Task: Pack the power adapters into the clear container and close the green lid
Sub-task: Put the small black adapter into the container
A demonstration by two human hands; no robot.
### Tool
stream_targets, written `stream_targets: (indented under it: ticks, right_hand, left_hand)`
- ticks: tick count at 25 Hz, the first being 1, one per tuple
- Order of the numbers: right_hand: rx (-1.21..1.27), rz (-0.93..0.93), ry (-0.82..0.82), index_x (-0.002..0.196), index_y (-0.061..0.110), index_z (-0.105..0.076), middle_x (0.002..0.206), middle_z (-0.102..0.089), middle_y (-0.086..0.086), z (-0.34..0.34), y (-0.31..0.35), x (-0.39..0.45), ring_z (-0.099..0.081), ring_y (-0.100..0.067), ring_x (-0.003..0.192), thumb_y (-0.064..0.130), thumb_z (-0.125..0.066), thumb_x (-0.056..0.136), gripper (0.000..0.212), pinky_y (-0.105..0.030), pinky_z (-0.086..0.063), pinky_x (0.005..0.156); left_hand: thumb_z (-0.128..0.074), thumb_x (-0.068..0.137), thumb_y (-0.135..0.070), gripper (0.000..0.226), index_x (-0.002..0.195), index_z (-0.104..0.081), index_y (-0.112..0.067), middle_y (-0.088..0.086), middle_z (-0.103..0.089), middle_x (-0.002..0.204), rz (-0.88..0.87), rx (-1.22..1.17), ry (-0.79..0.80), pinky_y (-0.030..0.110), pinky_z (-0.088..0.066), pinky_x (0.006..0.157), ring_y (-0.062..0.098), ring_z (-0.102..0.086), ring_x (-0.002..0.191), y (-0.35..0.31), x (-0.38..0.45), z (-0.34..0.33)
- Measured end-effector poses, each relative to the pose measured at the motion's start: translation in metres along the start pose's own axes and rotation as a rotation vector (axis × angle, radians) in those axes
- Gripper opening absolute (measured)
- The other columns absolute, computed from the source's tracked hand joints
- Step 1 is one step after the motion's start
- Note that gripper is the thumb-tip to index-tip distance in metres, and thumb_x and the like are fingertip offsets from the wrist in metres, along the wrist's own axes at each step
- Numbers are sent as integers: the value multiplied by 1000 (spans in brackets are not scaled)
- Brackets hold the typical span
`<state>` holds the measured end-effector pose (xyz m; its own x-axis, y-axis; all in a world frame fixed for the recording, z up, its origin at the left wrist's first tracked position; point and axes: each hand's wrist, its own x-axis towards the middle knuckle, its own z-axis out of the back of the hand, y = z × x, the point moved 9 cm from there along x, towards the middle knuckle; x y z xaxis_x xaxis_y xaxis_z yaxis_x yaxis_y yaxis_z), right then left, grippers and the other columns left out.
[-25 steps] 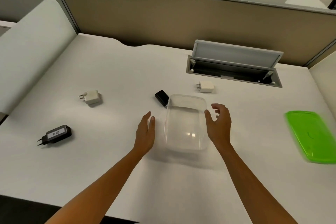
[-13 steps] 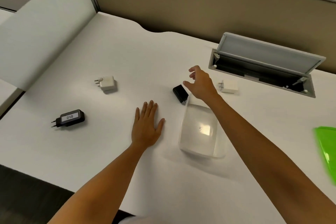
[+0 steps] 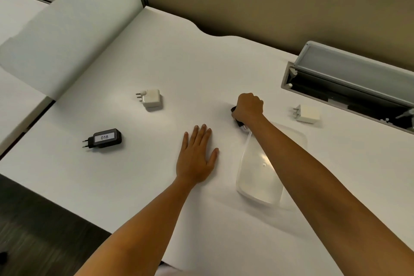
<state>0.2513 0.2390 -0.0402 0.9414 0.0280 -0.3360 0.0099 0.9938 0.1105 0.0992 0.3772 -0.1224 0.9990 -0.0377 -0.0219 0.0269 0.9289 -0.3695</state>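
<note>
The clear container (image 3: 262,177) stands open on the white desk, partly under my right forearm. My right hand (image 3: 248,107) is closed over a small black adapter (image 3: 238,122) just beyond the container's far left corner; only its edge and prongs show. My left hand (image 3: 197,157) lies flat and empty on the desk, left of the container. A black adapter labelled 018 (image 3: 105,138) lies at the left. One white adapter (image 3: 150,98) lies beyond it, another white adapter (image 3: 307,114) at the right. The green lid is out of view.
An open grey cable hatch (image 3: 349,83) is sunk into the desk at the back right. A beige partition (image 3: 257,0) runs along the back, and a white divider panel (image 3: 67,29) stands at the left. The desk's front edge drops off at the lower left.
My right hand has come down and closed on the small black adapter. My left hand stays flat on the desk. The view has shifted left, so the green lid has left the frame.
</note>
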Motion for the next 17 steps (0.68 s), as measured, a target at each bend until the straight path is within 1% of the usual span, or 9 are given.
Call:
stream_targets:
  ticks: [1,3,5,7,9,11,13,15,17]
  right_hand:
    - [64,12,-28,104,3,-60,115,-64,-15,7,2,-3,-62,-33,109,19,-66,87,24,-36,-46,87]
    - [251,37,-84,111,-1,-60,115,-65,-18,29,1,-15,-63,-35,107,23,-70,86,36,-36,-48,81]
    - [436,45,-140,122,3,-56,121,-64,-16,54,-10,-33,-62,-33,109,30,-72,85,48,-35,-50,79]
    - [530,31,-149,132,11,-51,128,-61,-12,70,-31,-57,-60,-28,109,37,-70,86,56,-31,-47,77]
    - [523,26,-74,134,19,-49,128,-61,-8,70,-54,-87,-57,-23,100,40,-68,87,54,-28,-43,74]
    - [501,26,24,129,22,-51,123,-62,-7,54,-77,-122,-57,-20,96,39,-67,89,47,-26,-44,70]
    - [509,1,95,126,21,-50,119,-62,-6,30,-96,-153,-59,-22,99,37,-66,90,43,-29,-46,75]
    - [522,-28,124,123,18,-49,117,-62,-6,6,-107,-176,-60,-23,101,34,-67,90,41,-31,-48,81]
    - [530,-28,143,122,18,-50,115,-62,-4,-14,-111,-188,-59,-21,99,33,-70,88,41,-30,-48,81]
  left_hand:
    - [-24,99,-58,68,157,-16,-24,-3,-13,167,1,-1,-1,44,-7,126,15,-2,154,0,0,0]
    - [-23,99,-58,68,158,-16,-24,-3,-12,167,-1,-10,2,43,-5,126,15,-1,154,-1,0,2]
    - [-23,99,-57,67,158,-16,-23,-3,-11,167,-7,-14,2,43,-3,126,15,-1,154,-2,-1,2]
    - [-23,100,-56,67,157,-17,-23,-2,-12,167,-14,-12,4,43,-3,126,15,-1,154,-2,-2,3]
    - [-23,100,-55,67,157,-18,-22,-2,-13,167,-14,-14,-1,44,-3,126,16,-2,154,-1,-2,3]
    - [-22,99,-55,67,157,-18,-21,-1,-13,166,-14,-19,-2,44,-4,126,16,-2,154,-2,-2,3]
    - [-22,99,-55,68,157,-19,-20,-1,-14,166,-18,-19,4,44,-4,126,17,-3,154,-3,-2,3]
    - [-22,99,-54,67,157,-20,-20,-1,-15,166,-22,-25,7,45,-3,126,16,-4,154,-4,-3,6]
    - [-24,101,-52,64,157,-21,-21,-3,-15,166,44,-36,2,47,2,125,15,-3,154,-3,-1,10]
